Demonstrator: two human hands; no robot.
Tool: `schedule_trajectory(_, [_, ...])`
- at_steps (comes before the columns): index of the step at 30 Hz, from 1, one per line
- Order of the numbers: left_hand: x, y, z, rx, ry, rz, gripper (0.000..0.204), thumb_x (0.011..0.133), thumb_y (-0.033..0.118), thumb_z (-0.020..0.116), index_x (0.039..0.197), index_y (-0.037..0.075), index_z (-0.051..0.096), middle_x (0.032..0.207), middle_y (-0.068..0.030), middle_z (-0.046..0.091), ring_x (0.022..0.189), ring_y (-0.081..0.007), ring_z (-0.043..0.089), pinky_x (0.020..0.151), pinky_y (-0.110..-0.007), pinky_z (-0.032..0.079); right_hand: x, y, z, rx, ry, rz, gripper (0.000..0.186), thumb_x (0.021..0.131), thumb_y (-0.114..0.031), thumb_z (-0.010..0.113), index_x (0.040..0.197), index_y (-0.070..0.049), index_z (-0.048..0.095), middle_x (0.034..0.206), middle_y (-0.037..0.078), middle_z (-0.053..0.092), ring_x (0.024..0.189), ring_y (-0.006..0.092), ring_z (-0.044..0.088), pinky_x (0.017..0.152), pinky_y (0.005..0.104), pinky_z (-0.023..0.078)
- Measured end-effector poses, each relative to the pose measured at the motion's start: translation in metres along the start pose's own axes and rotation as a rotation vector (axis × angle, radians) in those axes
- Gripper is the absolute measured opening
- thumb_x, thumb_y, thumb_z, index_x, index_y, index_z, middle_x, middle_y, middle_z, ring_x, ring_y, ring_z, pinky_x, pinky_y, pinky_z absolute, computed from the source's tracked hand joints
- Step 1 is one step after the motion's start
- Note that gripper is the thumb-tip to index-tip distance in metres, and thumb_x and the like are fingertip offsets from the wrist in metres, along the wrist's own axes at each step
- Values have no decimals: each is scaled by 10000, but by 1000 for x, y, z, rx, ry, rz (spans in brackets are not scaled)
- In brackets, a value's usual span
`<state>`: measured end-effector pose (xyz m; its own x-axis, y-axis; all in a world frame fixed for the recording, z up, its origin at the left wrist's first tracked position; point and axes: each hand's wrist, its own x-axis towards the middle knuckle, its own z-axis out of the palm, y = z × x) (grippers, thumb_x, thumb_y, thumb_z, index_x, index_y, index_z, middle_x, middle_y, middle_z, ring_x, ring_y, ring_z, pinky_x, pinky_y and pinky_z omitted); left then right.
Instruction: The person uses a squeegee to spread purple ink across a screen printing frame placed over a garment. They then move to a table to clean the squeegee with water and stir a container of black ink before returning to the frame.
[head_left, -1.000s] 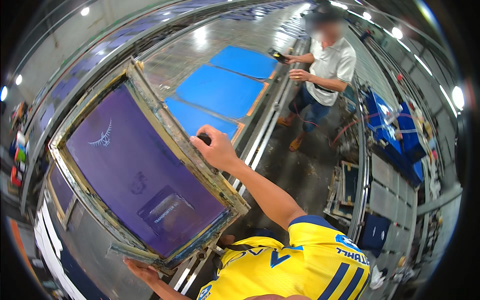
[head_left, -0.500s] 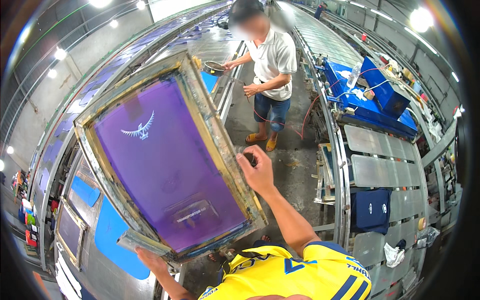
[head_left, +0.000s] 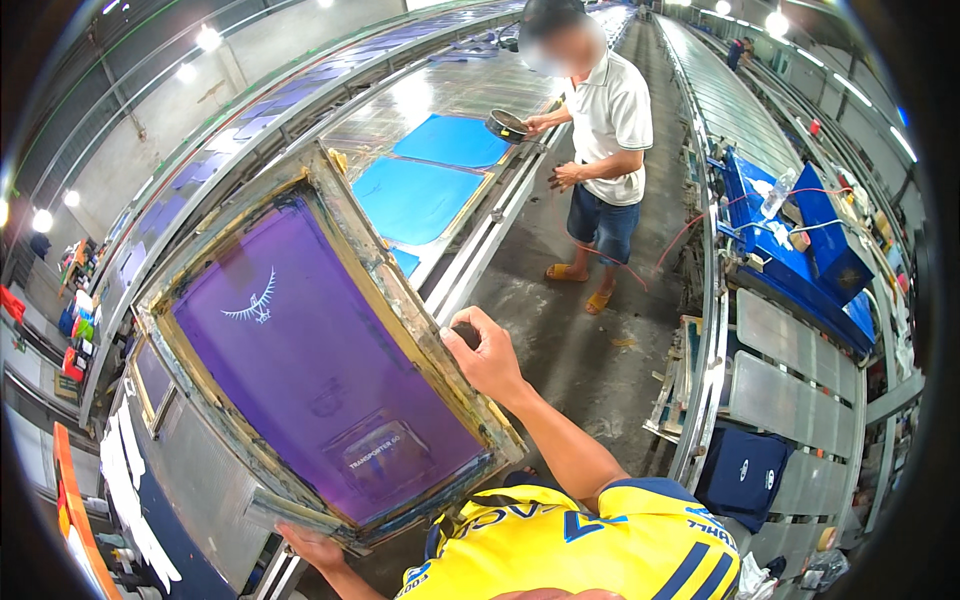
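A screen printing frame [head_left: 381, 292] with worn, taped edges is held up tilted in front of me. Its purple mesh [head_left: 300, 350] carries a pale winged emblem and a small line of lettering. My right hand [head_left: 487, 355] is closed at the frame's right edge, thumb and forefinger curled together. At the lower left corner my left hand [head_left: 312, 547] grips from below, its fingers partly hidden by the frame and a grey bar [head_left: 300, 515] lying along that edge.
A co-worker [head_left: 610, 125] in a white shirt stands ahead, holding a round dark pan-like tool [head_left: 506, 126] over blue panels [head_left: 420, 195] on the long printing table. On the right are a blue machine [head_left: 790, 240], metal plates [head_left: 790, 395] and a navy bag [head_left: 743, 478].
My view has turned left, so the co-worker and right-hand bench appear farther right. The frame stays in both hands, slightly lower. More blue panels show beyond it.
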<state>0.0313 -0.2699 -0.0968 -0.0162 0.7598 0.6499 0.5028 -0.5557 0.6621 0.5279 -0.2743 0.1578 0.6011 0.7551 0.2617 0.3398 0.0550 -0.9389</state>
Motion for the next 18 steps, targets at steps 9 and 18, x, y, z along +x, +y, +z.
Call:
schedule_trajectory(9, [25, -60, -109, 179, 105, 152, 723, 1069, 288, 515, 1572, -106, 177, 1635, -332, 198, 1522, -451, 244, 1247, -547, 204, -42, -62, 125, 141, -88, -130, 175, 969, -230, 696, 979, -64, 643, 691, -5, 566, 626, 53, 477, 566, 286, 400])
schedule_trajectory(18, [12, -159, -247, 187, 203, -131, 669, 1041, 182, 454, 1589, -96, 190, 1634, -323, 240, 1533, -430, 248, 1257, -504, 189, -142, -71, 250, 135, -236, -20, 214, 989, -262, 673, 1052, -77, 586, 684, 1, 539, 594, 75, 485, 549, 298, 409])
